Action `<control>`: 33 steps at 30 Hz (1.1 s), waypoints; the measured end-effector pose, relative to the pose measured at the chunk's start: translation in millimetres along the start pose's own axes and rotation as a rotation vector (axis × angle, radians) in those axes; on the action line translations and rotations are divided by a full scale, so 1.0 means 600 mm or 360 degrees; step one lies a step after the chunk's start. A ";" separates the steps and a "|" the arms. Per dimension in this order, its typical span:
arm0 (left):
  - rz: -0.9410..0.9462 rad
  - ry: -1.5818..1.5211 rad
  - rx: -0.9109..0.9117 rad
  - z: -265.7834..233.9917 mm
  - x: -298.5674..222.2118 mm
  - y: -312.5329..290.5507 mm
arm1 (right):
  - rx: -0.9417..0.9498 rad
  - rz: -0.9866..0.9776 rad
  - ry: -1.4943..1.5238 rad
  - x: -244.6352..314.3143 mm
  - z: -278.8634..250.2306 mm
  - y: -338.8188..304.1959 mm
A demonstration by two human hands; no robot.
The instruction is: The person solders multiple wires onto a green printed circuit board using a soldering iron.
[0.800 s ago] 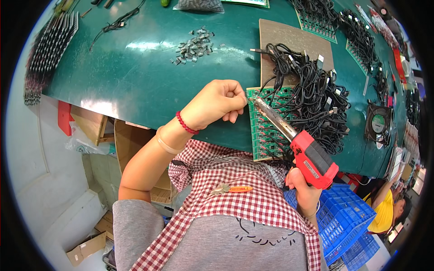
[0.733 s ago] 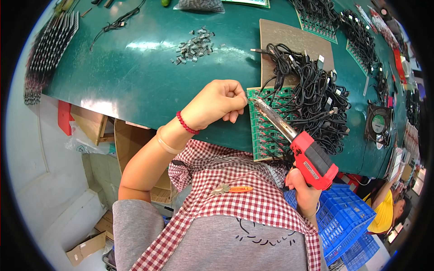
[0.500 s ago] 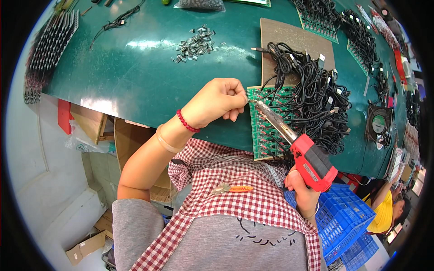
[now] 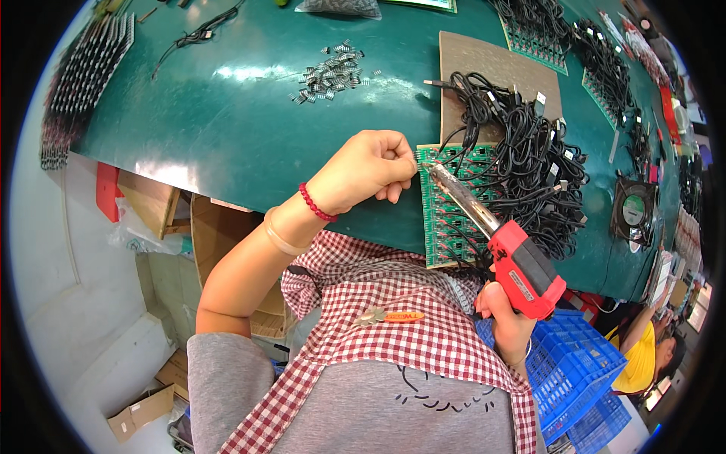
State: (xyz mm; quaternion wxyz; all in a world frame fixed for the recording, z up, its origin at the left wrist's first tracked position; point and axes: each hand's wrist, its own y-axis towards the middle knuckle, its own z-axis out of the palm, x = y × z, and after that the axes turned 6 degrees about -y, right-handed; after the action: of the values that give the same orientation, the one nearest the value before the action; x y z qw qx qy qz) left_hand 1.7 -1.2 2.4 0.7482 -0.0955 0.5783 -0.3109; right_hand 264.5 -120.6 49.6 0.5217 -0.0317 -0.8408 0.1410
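Note:
My left hand (image 4: 376,168) is closed in a pinch at the upper left edge of a green circuit board panel (image 4: 439,219). Whatever sits between its fingertips is too small and hidden to make out. In my right hand (image 4: 501,309) is a red and black soldering gun (image 4: 527,270). Its metal barrel slants up and left over the panel, with the tip by the top left corner, close to my left fingertips. Black USB cables (image 4: 522,159) lie bundled across the panel's right side, and some run onto its small boards.
Small black comb-like parts (image 4: 330,72) lie heaped on the green table (image 4: 227,121). Beneath the cables' far end is a brown board (image 4: 469,57). More cabled panels (image 4: 533,38) lie far right, near a fan (image 4: 634,208). Blue crates (image 4: 571,363) stand below right; a person in yellow (image 4: 639,356) sits beyond.
The soldering gun's tip has shifted slightly toward the far edge of the panel. My left hand keeps its pinch at the same corner.

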 end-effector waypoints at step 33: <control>0.0760 0.2172 -0.1088 -0.070 -0.053 0.062 | -0.0111 0.0035 0.0425 0.034 -0.004 -0.009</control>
State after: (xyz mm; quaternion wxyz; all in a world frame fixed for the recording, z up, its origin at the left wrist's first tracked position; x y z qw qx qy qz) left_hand -28.1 55.8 -3.7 0.2047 0.0182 0.9767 0.0622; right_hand 257.9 -121.0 69.6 0.6258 -0.0775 -0.7680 0.1121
